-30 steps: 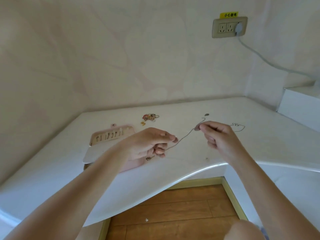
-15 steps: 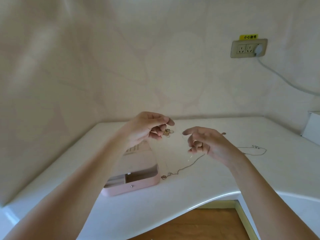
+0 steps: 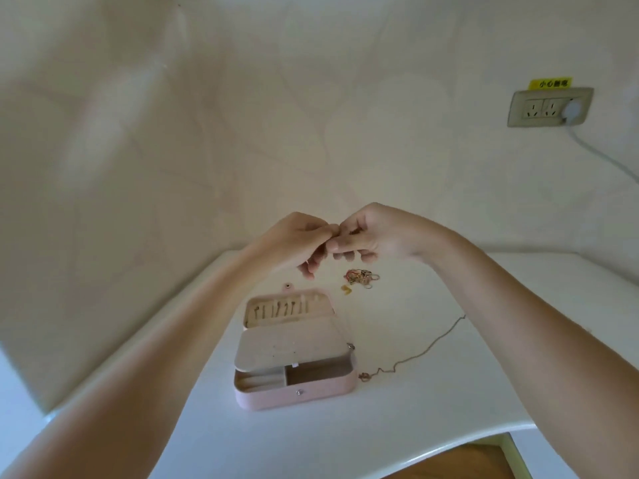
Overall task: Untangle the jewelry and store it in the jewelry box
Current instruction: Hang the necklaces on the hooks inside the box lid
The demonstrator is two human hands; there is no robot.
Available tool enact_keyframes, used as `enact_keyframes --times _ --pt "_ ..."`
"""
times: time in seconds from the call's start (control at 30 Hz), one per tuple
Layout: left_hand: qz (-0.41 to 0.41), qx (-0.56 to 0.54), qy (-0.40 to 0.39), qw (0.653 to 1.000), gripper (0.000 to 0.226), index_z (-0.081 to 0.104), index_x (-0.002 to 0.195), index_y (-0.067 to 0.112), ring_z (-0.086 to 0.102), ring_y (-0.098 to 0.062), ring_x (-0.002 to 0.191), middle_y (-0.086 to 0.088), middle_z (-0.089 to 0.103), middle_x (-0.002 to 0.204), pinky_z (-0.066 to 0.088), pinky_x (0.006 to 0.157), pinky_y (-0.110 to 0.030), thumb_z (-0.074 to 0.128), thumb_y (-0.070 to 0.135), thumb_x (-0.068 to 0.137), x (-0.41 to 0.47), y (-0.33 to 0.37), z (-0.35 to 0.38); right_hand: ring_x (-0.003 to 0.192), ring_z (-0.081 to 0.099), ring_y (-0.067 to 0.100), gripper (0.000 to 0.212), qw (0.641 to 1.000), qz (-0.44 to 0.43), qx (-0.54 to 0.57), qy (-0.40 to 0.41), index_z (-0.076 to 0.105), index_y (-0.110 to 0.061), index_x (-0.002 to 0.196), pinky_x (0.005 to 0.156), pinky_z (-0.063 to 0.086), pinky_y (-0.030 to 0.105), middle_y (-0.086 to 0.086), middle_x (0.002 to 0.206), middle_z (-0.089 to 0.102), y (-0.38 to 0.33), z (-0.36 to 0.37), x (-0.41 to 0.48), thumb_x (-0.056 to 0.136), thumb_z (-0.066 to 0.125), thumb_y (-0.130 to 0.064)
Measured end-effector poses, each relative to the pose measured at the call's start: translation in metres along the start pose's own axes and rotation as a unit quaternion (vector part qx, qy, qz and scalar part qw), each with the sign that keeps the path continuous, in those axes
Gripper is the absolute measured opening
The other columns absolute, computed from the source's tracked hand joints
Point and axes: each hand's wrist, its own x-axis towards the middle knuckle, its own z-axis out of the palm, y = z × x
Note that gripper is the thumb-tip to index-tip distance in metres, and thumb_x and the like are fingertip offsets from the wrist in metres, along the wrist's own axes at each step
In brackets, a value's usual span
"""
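As they meet, curled fingers (image 3: 313, 262) pinch a chain (image 3: 350, 346).

We read one sign only: a yellow sticker (image 3: 550, 83) above the wall socket (image 3: 549, 107), with black characters beginning 小心; the last two are too blurred for us.

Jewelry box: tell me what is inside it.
The jewelry box shows a row of hooks in its open lid and two front compartments with no jewelry visible. A beige inner flap covers the rest, hiding whatever lies under it.
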Motion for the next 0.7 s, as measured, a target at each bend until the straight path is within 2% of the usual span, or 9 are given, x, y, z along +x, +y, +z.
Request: enact_keyframes --times 0.07,0.13,0.17,0.23,0.3,0.33,0.47,0.53,0.7 --pt "-0.042 -0.114 -0.005 0.993 0.045 0.061 0.068 0.006 0.054 -0.013 0.045 -0.002 0.053 0.052 0.053 0.049 -0.026 0.042 0.033 0.099 0.000 -0.011 -0.006 0.047 0.031 0.009 0.027 1.000 -0.003 -0.007 -0.021 0.067 -0.013 0.074 0.050 0.027 0.019 -0.002 0.054 0.038 -0.006 -0.001 0.011 0.092 0.059 -0.032" --pt "-0.092 -0.178 0.001 0.980 0.049 0.063 0.069 0.007 0.059 -0.014 0.052 -0.003 0.060 0.057 0.057 0.061 -0.031 0.040 0.037 0.099 0.000 -0.031 -0.005 0.048 0.025 0.011 0.029 1.000 0.003 -0.015 -0.017 0.069 -0.014 0.077 0.050 0.023 0.020 -0.001 0.055 0.031 -0.009 -0.005 0.023 0.095 0.055 -0.033" --pt "-0.111 -0.162 0.009 0.981 0.046 0.065 0.072 0.008 0.062 -0.015 0.060 -0.004 0.064 0.064 0.056 0.071 -0.035 0.040 0.036 0.099 0.000 -0.044 -0.001 0.048 0.024 0.011 0.029 1.000 0.009 -0.024 -0.016 0.071 -0.014 0.080 0.047 0.022 0.019 -0.001 0.055 0.031 -0.011 -0.008 0.028 0.095 0.054 -0.032" --pt "-0.117 0.014 0.017 0.993 0.029 0.068 0.084 0.015 0.063 -0.016 0.082 -0.003 0.070 0.089 0.051 0.083 -0.031 0.045 0.028 0.097 -0.002 -0.077 0.009 0.043 0.024 0.009 0.027 0.999 0.019 -0.027 -0.009 0.071 -0.012 0.085 0.043 0.019 0.019 -0.001 0.054 0.032 -0.014 -0.012 0.039 0.097 0.053 -0.028" --pt "-0.102 0.178 0.004 0.979 0.023 0.067 0.101 0.022 0.057 -0.014 0.102 0.002 0.065 0.114 0.038 0.085 -0.018 0.046 0.018 0.093 -0.012 -0.103 0.020 0.040 0.023 0.008 0.027 0.999 0.025 -0.031 0.013 0.070 -0.011 0.088 0.041 0.018 0.019 -0.002 0.053 0.036 -0.013 -0.015 0.050 0.099 0.050 -0.024" --pt "-0.102 0.204 0.002 0.974 0.027 0.066 0.108 0.022 0.055 -0.014 0.108 0.003 0.062 0.119 0.035 0.085 -0.017 0.045 0.015 0.091 -0.017 -0.114 0.026 0.040 0.023 0.009 0.027 0.998 0.028 -0.039 0.026 0.068 -0.011 0.088 0.040 0.018 0.020 -0.002 0.053 0.038 -0.012 -0.015 0.056 0.100 0.047 -0.023" --pt "-0.100 0.235 0.050 0.965 0.026 0.067 0.099 0.017 0.052 -0.022 0.105 0.001 0.063 0.106 0.042 0.086 -0.028 0.044 0.027 0.091 -0.022 -0.142 0.037 0.038 0.028 0.009 0.030 0.993 0.035 -0.088 0.070 0.056 -0.013 0.084 0.041 0.023 0.021 0.001 0.057 0.045 -0.008 -0.010 0.078 0.103 0.035 -0.021" --pt "-0.094 0.267 0.058 0.957 0.029 0.064 0.095 0.017 0.045 -0.023 0.105 0.000 0.060 0.103 0.039 0.085 -0.032 0.042 0.036 0.093 -0.020 -0.147 0.039 0.041 0.034 0.008 0.029 0.994 0.033 -0.072 0.081 0.054 -0.013 0.081 0.043 0.030 0.019 0.003 0.061 0.049 -0.006 -0.009 0.087 0.102 0.036 -0.019" --pt "-0.066 0.262 0.091 0.958 0.026 0.061 0.093 0.023 0.040 -0.020 0.108 0.003 0.054 0.105 0.033 0.091 -0.031 0.048 0.045 0.091 -0.022 -0.151 0.043 0.054 0.044 0.009 0.024 0.999 0.026 -0.002 0.022 0.066 -0.010 0.083 0.059 0.047 0.020 0.002 0.073 0.057 -0.001 -0.015 0.103 0.098 0.048 -0.014"
